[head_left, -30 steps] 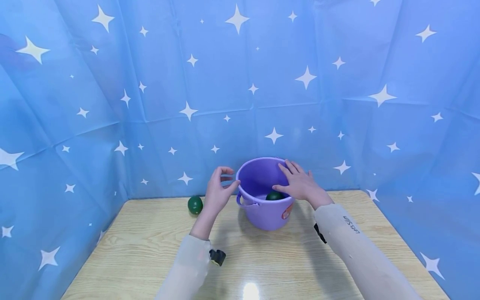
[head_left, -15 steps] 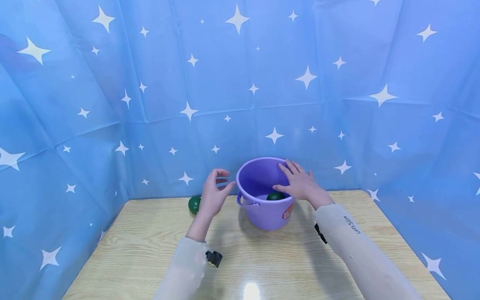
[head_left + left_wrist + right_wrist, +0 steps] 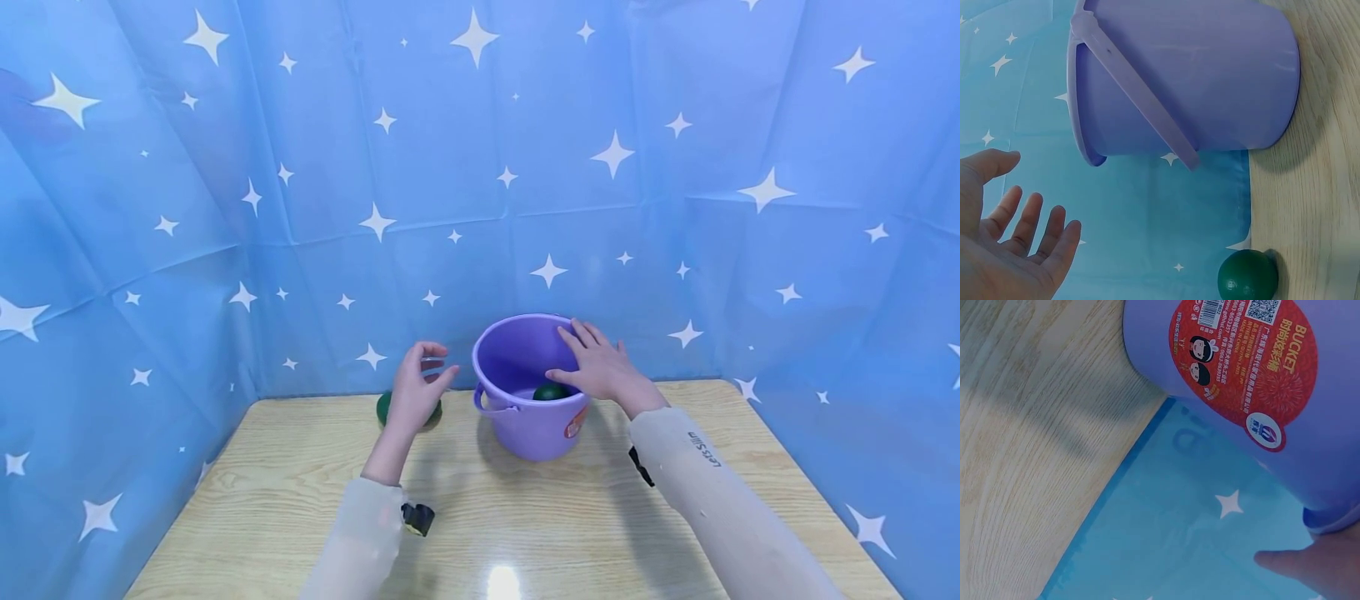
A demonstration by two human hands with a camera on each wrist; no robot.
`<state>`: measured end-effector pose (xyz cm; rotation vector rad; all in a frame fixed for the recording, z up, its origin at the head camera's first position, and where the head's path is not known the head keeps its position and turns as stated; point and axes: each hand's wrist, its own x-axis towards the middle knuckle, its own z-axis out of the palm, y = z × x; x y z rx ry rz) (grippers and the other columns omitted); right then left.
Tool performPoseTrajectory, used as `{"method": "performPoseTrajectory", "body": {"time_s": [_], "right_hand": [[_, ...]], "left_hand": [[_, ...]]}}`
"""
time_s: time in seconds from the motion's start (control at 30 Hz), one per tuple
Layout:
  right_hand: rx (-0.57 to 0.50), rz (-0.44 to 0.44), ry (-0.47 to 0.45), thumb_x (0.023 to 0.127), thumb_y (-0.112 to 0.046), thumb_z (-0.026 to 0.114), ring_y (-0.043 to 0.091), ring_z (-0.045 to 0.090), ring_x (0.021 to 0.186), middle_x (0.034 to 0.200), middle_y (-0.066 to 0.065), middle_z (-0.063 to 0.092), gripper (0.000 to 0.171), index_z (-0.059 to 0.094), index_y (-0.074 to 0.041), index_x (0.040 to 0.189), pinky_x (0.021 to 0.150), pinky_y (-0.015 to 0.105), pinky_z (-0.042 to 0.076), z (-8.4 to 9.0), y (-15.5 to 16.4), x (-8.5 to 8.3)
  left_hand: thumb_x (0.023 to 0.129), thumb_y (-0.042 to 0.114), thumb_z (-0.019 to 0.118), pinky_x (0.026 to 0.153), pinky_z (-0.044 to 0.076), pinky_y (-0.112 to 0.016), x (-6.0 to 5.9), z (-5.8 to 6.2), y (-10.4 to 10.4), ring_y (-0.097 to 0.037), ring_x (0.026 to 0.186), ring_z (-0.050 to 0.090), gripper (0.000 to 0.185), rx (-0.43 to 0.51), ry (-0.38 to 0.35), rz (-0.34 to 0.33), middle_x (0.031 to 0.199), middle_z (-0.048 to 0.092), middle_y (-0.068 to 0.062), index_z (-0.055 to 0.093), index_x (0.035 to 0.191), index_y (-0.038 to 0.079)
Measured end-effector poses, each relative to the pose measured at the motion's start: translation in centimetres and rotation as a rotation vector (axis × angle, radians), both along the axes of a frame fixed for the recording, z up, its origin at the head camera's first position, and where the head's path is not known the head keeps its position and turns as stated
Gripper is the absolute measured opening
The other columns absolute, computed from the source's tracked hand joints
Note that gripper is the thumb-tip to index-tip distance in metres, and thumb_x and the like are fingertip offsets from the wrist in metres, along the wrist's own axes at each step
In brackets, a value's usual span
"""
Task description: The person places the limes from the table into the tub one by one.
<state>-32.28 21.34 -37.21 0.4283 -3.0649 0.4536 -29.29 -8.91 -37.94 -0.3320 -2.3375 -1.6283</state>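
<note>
Change: left hand [image 3: 414, 387] is farther left of the bucket [image 3: 536, 433] than a second ago, clear of the rim. Fingers lightly bent, thumb well apart, nothing in it.

Right hand [image 3: 600, 371] hasn't moved. Fingers spread at the right rim, thumb over the mouth; looks like a resting touch, not a grip. Nothing else seen in it.

Bucket hasn't shifted: upright at the far side of the counter [image 3: 502, 517], near the curtain [image 3: 450, 167]. Handle [image 3: 1141, 103] hangs down on the left side; red label [image 3: 1247, 369] on the right.

One green ball [image 3: 551, 392] is inside the bucket, partly hidden by the near rim. Another green ball [image 3: 1247, 276] is on the counter, left of the bucket. The left wrist now covers part of the green there in head view, and green shows on both sides; can't tell if that's one thing or two.

What it means, my read: left hand is free and nearer the outside green than the bucket; right hand is probably just steadying the bucket. One green in, at least one out.
</note>
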Motion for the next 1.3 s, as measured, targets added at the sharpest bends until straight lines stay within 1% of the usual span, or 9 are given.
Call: {"method": "performPoseTrajectory", "body": {"time_s": [0.37, 0.6, 0.8, 0.97, 1.1, 1.2, 1.3], "right_hand": [[0.002, 0.006, 0.005, 0.094, -0.063, 0.052, 0.045, 0.008, 0.153, 0.167, 0.020, 0.009, 0.090, 0.020, -0.012, 0.160, 0.112, 0.080, 0.008, 0.0, 0.0, 0.0], [0.002, 0.003, -0.005, 0.094, -0.063, 0.052, 0.044, 0.006, 0.153, 0.167, 0.019, 0.007, 0.090, 0.018, -0.013, 0.160, 0.113, 0.080, 0.007, 0.0, 0.1, -0.1], [0.008, 0.004, -0.007, 0.095, -0.062, 0.052, 0.045, 0.005, 0.153, 0.167, 0.020, 0.006, 0.090, 0.017, -0.012, 0.160, 0.113, 0.080, 0.006, 0.0, 0.1, -0.2], [0.009, 0.002, -0.004, 0.095, -0.061, 0.052, 0.045, 0.006, 0.153, 0.167, 0.020, 0.007, 0.089, 0.018, -0.012, 0.160, 0.113, 0.080, 0.006, 0.0, 0.1, -0.1], [0.008, 0.000, 0.001, 0.095, -0.061, 0.052, 0.045, 0.007, 0.153, 0.167, 0.020, 0.008, 0.088, 0.019, -0.012, 0.160, 0.113, 0.080, 0.007, 0.0, 0.1, -0.1], [0.009, 0.000, 0.005, 0.095, -0.061, 0.052, 0.045, 0.007, 0.153, 0.167, 0.020, 0.008, 0.088, 0.019, -0.012, 0.160, 0.113, 0.080, 0.008, 0.0, 0.1, -0.1], [0.010, 0.001, 0.008, 0.094, -0.062, 0.052, 0.045, 0.007, 0.153, 0.167, 0.020, 0.009, 0.089, 0.019, -0.012, 0.160, 0.113, 0.080, 0.008, -0.1, 0.1, -0.1]], "left_hand": [[0.091, 0.014, 0.072, 0.107, 0.050, -0.048, 0.0, -0.4, -1.1, -0.036, 0.123, 0.060, 0.034, -0.026, -0.028, 0.024, 0.126, 0.060, -0.016, 0.057, 0.119, 0.003], [0.091, 0.015, 0.071, 0.111, 0.045, -0.052, 0.0, -0.6, -1.8, -0.040, 0.125, 0.057, 0.035, -0.048, -0.033, 0.034, 0.128, 0.059, -0.018, 0.057, 0.120, 0.002], [0.092, 0.016, 0.071, 0.113, 0.042, -0.055, -0.3, -1.0, -2.6, -0.040, 0.127, 0.056, 0.035, -0.058, -0.038, 0.043, 0.131, 0.059, -0.020, 0.056, 0.120, 0.001], [0.094, 0.019, 0.069, 0.115, 0.041, -0.054, -0.3, -1.3, -3.2, -0.040, 0.130, 0.054, 0.034, -0.069, -0.062, 0.053, 0.131, 0.060, -0.017, 0.057, 0.121, 0.003], [0.095, 0.022, 0.068, 0.115, 0.041, -0.052, -0.3, -1.6, -3.6, -0.037, 0.130, 0.054, 0.033, -0.092, -0.075, 0.061, 0.133, 0.060, -0.014, 0.058, 0.122, 0.006], [0.095, 0.025, 0.068, 0.115, 0.042, -0.051, -0.2, -1.8, -3.8, -0.035, 0.130, 0.055, 0.031, -0.109, -0.076, 0.071, 0.133, 0.061, -0.013, 0.060, 0.122, 0.009], [0.096, 0.025, 0.067, 0.115, 0.042, -0.052, -0.1, -1.9, -4.0, -0.035, 0.131, 0.055, 0.032, -0.122, -0.071, 0.077, 0.133, 0.062, -0.013, 0.061, 0.122, 0.009]]}}
